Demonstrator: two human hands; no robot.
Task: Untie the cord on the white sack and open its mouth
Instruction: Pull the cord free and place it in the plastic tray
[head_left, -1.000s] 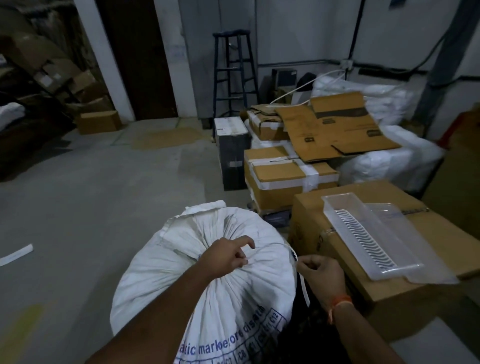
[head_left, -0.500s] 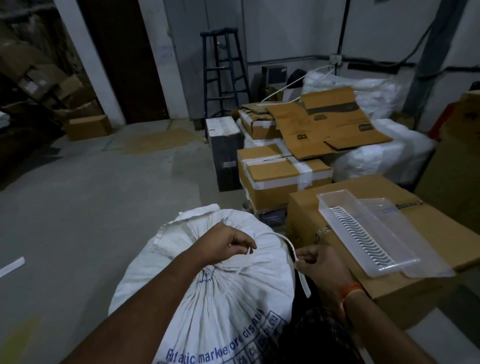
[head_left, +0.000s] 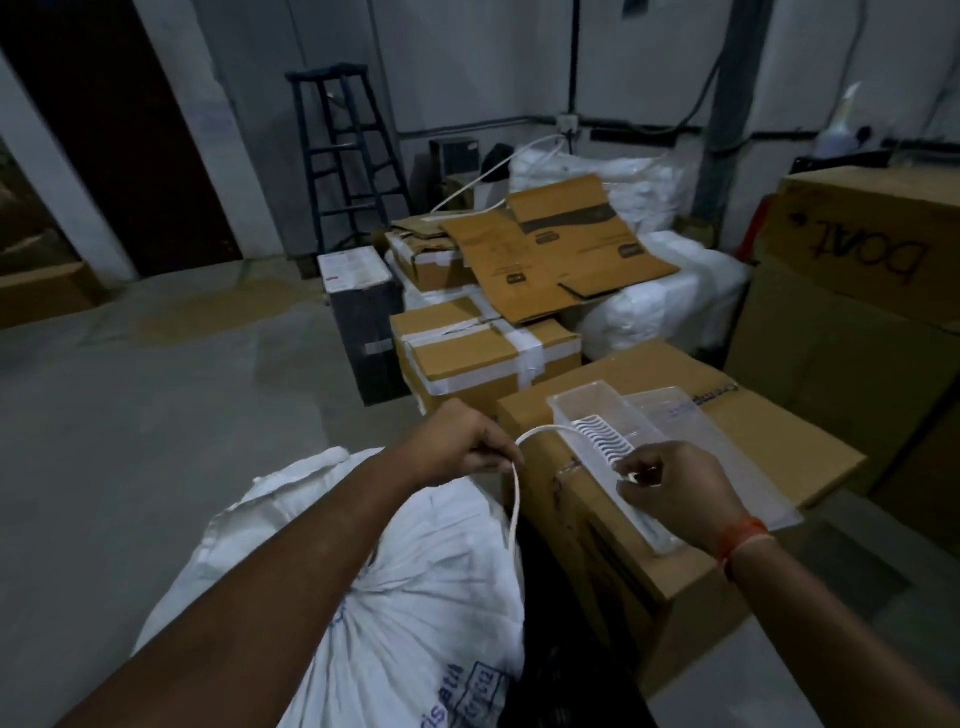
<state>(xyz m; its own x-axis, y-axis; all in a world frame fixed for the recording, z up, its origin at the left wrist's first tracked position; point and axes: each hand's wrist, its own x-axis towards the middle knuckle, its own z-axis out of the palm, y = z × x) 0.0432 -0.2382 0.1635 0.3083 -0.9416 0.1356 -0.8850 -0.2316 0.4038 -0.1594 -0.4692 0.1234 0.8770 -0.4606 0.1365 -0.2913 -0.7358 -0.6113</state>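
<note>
A: Hands?
B: I see left hand (head_left: 467, 441) pinching the cord (head_left: 515, 499), raised above the white sack (head_left: 415, 597). Right hand (head_left: 670, 483) curled, pinching its other end.
A: Sack?
B: On floor, beside cardboard box (head_left: 727, 441).

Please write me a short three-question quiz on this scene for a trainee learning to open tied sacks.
1. True or false: both hands hold the white cord.
2. What does the clear plastic tray rest on?
A. the floor
B. the cardboard box
C. the white sack
3. Fill in: the cord runs from the right hand in an arc to the left hand, then hangs down toward the ____.

Key
1. True: the left hand pinches it where it bends and the right hand holds its other end.
2. B
3. sack
</note>
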